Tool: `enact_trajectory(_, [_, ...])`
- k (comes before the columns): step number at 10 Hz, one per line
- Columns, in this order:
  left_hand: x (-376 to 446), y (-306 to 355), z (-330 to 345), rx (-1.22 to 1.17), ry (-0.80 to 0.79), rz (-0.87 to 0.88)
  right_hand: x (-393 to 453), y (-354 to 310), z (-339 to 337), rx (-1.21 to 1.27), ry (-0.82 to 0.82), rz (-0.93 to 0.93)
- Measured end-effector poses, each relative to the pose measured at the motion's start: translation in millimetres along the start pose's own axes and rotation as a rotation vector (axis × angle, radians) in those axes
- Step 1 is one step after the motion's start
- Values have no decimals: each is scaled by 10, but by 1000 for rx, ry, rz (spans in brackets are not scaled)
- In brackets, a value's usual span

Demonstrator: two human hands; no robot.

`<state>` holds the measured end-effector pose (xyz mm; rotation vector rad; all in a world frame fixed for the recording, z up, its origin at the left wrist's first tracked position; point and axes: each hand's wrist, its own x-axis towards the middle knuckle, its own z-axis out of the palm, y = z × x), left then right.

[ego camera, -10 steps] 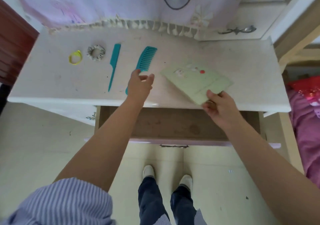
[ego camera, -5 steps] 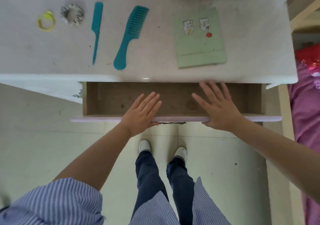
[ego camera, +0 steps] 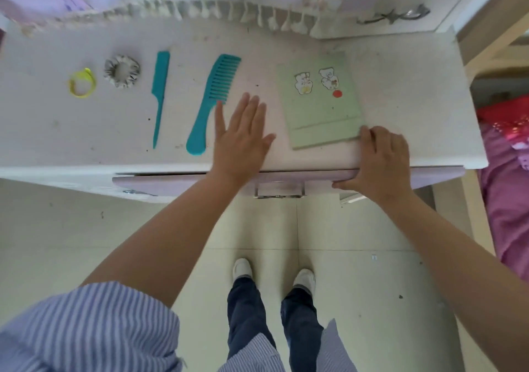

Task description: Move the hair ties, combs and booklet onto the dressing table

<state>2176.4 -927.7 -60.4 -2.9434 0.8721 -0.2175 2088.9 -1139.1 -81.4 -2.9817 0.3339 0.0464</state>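
Observation:
On the white dressing table (ego camera: 415, 96) lie, from left to right, a yellow hair tie (ego camera: 82, 84), a grey scrunchie (ego camera: 122, 70), a thin teal tail comb (ego camera: 159, 91), a wide-tooth teal comb (ego camera: 212, 99) and a green booklet (ego camera: 323, 105) with bear stickers. My left hand (ego camera: 243, 139) rests flat on the tabletop between the wide comb and the booklet, fingers spread, holding nothing. My right hand (ego camera: 380, 162) lies on the table's front edge at the booklet's near right corner, fingers curled on top and thumb against the drawer front (ego camera: 429, 178).
The lilac drawer front with its metal handle (ego camera: 279, 192) sits almost flush under the tabletop. A frilled curtain (ego camera: 200, 7) hangs along the back. A pink and red bedspread (ego camera: 506, 176) is at the right. Pale floor tiles and my shoes are below.
The open drawer has been pushed in. Both hands moved from the drawer front up to the table: the left now flat on top, the right on the front edge by the booklet.

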Motion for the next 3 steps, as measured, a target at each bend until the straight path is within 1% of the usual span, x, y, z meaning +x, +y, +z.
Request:
enact_trajectory(1, [69,206,119,-229,-48,-134,10,-7,7,-4,53,23])
enact_trajectory(2, [-29,199,357,-273,-213,-260,-1,-23,17,9,-19,23])
enact_trajectory(3, [-101,181,441,-266,-174,-281,10,-38,-77,10,-156,20])
